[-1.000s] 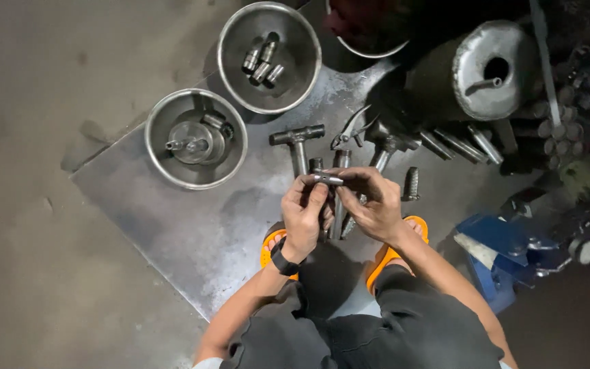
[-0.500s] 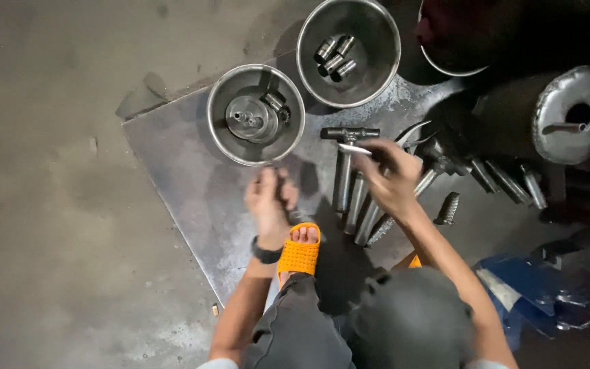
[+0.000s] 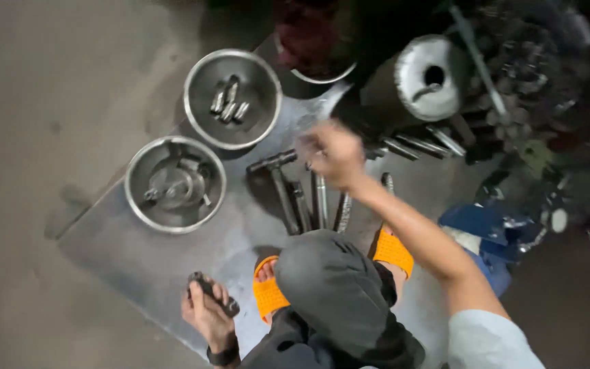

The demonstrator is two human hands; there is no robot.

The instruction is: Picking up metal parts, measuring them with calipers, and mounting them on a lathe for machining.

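Gripping a dark rod (image 3: 213, 295) at the sheet's (image 3: 138, 260) near edge, the left hand (image 3: 207, 313) could let it be dropped; right hand (image 3: 332, 154) blurred, grip can't be told.

Grey sheet-metal plate (image 3: 131, 260) flat on the concrete floor (image 3: 42, 102). On it, two round steel bowls: upper bowl (image 3: 199, 116) holds several short cylindrical metal pieces (image 3: 229, 104), lower-left bowl (image 3: 138, 205) holds a disc-shaped metal part (image 3: 175, 186). Large silvery metal cylinder with a hole in its end face (image 3: 431, 78) lies top right. Blue object (image 3: 486, 229) at right edge. Orange sandals (image 3: 394, 251) on the plate's near side.
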